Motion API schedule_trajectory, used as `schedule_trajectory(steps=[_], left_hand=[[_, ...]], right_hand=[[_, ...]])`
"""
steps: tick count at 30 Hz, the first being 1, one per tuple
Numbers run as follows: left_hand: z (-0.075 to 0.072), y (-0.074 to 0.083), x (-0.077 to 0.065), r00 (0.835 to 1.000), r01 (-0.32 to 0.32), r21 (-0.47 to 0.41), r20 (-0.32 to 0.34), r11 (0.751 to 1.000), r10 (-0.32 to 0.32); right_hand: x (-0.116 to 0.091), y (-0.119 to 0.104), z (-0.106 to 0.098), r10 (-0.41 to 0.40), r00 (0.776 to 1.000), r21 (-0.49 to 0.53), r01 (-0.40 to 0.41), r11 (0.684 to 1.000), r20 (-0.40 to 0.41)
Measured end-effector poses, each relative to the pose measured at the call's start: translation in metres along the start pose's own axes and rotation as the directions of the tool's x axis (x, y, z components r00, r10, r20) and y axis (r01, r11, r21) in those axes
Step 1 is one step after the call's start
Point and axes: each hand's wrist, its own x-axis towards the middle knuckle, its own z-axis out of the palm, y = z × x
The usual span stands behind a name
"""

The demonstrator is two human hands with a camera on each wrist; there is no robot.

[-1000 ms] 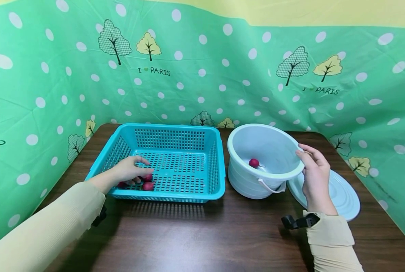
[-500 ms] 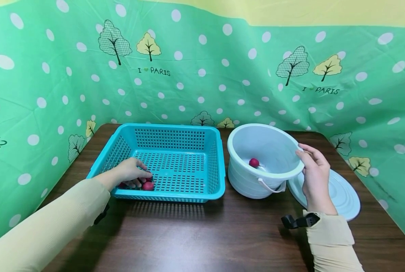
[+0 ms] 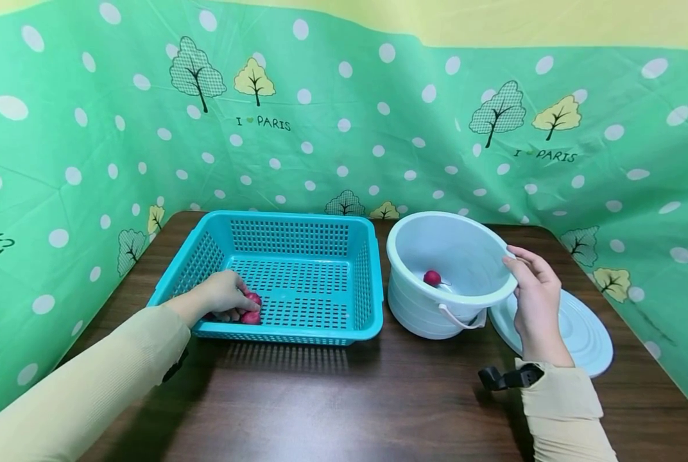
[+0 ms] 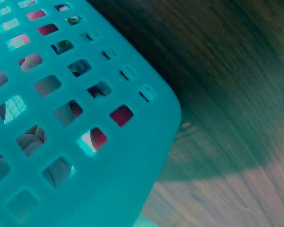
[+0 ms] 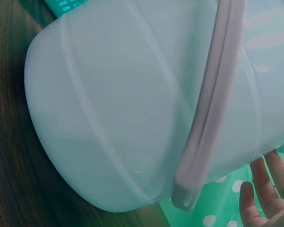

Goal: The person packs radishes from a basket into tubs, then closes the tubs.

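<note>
Inside the near left corner of the turquoise basket (image 3: 373, 276), my left hand (image 3: 224, 296) curls its fingers and thumb round a red radish (image 3: 254, 298). Another radish (image 3: 250, 317) lies right below it, close to the near wall. Through the basket's holes in the left wrist view, bits of red radish (image 4: 121, 115) and parts of the fingers show; the wall hides the rest. My right hand (image 3: 536, 292) grips the right rim of a pale blue bucket (image 3: 421, 311), thumb inside. One radish (image 3: 432, 277) with a thin pale root lies at the bucket's bottom.
A pale blue round lid (image 3: 583, 333) lies on the dark wooden table (image 3: 321, 398), behind and right of the right wrist. The bucket's handle (image 3: 459, 319) hangs at its front. Green dotted cloth (image 3: 344, 147) walls in the back and sides.
My left hand has lowered slightly, and its thumb and fingers have closed on a radish in the basket. My right hand and the bucket stay where they were.
</note>
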Motion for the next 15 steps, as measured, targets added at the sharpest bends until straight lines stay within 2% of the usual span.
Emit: schedule_trajectory(steps=[3,8,15], left_hand=[[-0.0015,0.0001,-0.0018,1.000,-0.018,-0.022,-0.007,1.000,0.018],[-0.0044,0.0021,-0.0051,0.998,-0.062,-0.117,-0.002,0.991,0.063],[-0.0058,0.0068,-0.0068,0.992,-0.118,-0.260,0.009,0.958,0.124]], right_hand=[[-0.0002,-0.0004,0.0000,0.010,1.000,-0.004,-0.010,1.000,0.002],[0.0000,-0.0016,0.0002,0.004,1.000,-0.010,-0.004,1.000,0.007],[0.0001,-0.0009,-0.0010,0.009,1.000,-0.012,-0.009,1.000,0.005]])
